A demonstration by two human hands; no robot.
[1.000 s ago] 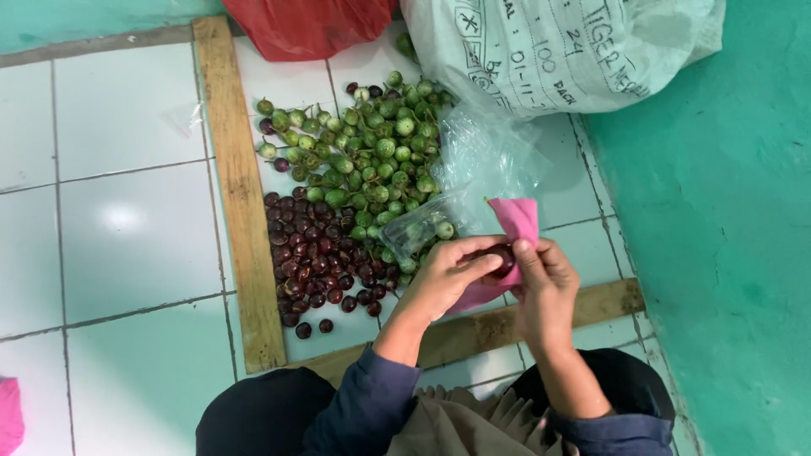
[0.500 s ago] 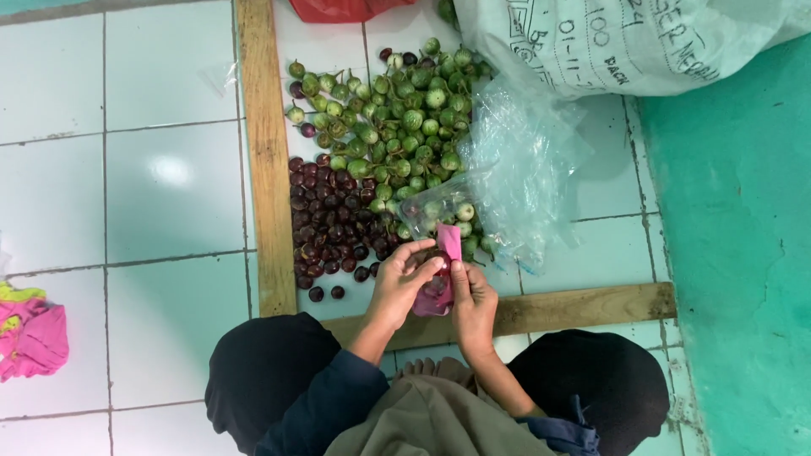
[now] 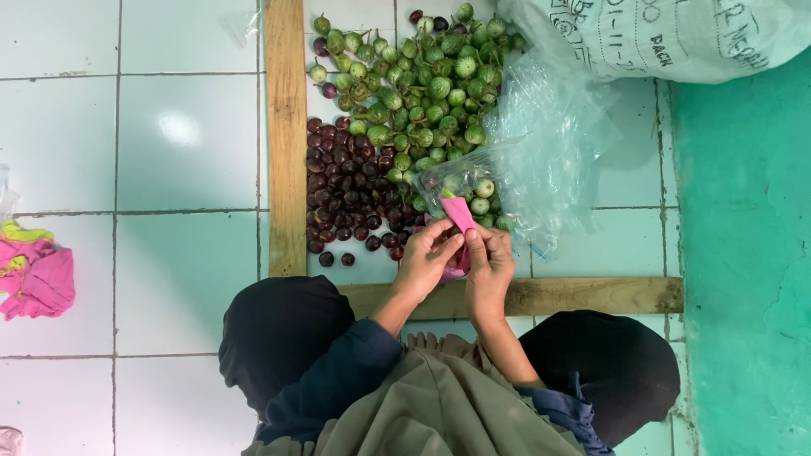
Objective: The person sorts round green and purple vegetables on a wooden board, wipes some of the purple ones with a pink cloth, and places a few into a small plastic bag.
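Both hands meet over a small pink plastic bag (image 3: 459, 214). My left hand (image 3: 425, 262) pinches its lower edge and my right hand (image 3: 489, 262) grips it from the right. Just beyond the bag lies a pile of dark purple round eggplants (image 3: 348, 196) and, further off, a bigger pile of green round eggplants (image 3: 412, 84). A clear plastic bag (image 3: 541, 160) holding a few green ones rests to the right of the piles.
Wooden planks frame the piles: one upright on the left (image 3: 286, 135), one across in front of my knees (image 3: 541, 295). A large white printed sack (image 3: 667, 38) sits top right. Pink and yellow cloth (image 3: 34, 270) lies at the far left on the white tiles.
The view has shifted so the piles sit higher and closer. My hands have drawn the pink bag into a narrower, folded shape held between both sets of fingers.
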